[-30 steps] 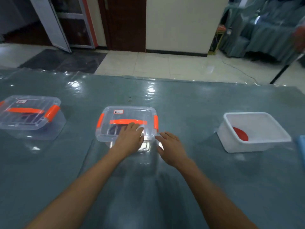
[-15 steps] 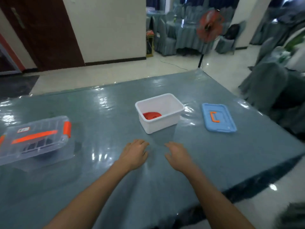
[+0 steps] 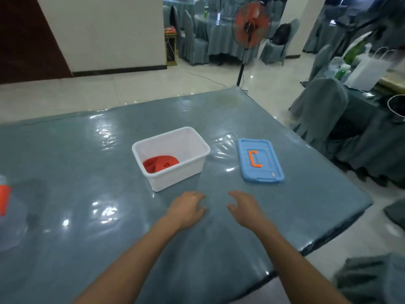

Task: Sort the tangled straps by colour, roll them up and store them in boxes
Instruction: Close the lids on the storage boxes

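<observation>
**Two empty hands before the box**

Left hand [image 3: 188, 208] and right hand [image 3: 245, 208] were held loosely open, nothing gripped. A red strap roll [image 3: 161, 163] was stored in the white box [image 3: 175, 178] ahead. The blue lid [image 3: 259, 160], lengthwise toward the tabletop [image 3: 87, 161] far edge, was judged nearer the right hand.

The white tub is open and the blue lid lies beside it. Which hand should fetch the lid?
Right, probably. The right hand is empty and nearer the flat blue plastic lid with orange handle, which lies right of the rectangular white plastic tub; the left hand sits farther off.
</observation>
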The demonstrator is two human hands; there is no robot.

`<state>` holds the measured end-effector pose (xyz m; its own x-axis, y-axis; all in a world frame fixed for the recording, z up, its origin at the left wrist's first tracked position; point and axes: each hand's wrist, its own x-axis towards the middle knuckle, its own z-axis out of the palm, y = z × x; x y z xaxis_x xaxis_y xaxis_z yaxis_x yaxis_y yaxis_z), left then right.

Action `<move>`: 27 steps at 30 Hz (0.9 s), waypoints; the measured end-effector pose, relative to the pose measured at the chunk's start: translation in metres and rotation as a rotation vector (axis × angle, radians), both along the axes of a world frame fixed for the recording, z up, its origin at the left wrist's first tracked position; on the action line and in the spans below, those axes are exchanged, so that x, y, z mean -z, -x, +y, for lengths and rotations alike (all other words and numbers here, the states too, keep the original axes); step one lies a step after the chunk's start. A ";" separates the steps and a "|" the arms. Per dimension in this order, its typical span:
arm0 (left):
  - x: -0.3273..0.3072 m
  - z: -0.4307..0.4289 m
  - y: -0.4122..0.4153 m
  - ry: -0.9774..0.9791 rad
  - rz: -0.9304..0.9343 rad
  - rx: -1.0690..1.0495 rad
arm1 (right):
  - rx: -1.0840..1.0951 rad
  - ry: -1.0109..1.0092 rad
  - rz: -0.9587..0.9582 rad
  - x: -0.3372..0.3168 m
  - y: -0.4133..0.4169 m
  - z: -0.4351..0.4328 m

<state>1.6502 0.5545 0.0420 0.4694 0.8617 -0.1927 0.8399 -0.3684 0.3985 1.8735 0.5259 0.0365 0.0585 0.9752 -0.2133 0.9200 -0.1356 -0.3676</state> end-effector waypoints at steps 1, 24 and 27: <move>0.001 0.011 -0.007 0.002 -0.018 -0.003 | 0.015 0.017 0.009 0.001 -0.006 0.009; 0.051 0.128 -0.207 0.267 -0.146 -0.123 | 0.343 0.016 0.131 0.054 -0.235 0.144; 0.054 0.139 -0.241 0.343 -0.196 -0.227 | 0.395 0.052 0.107 0.060 -0.261 0.154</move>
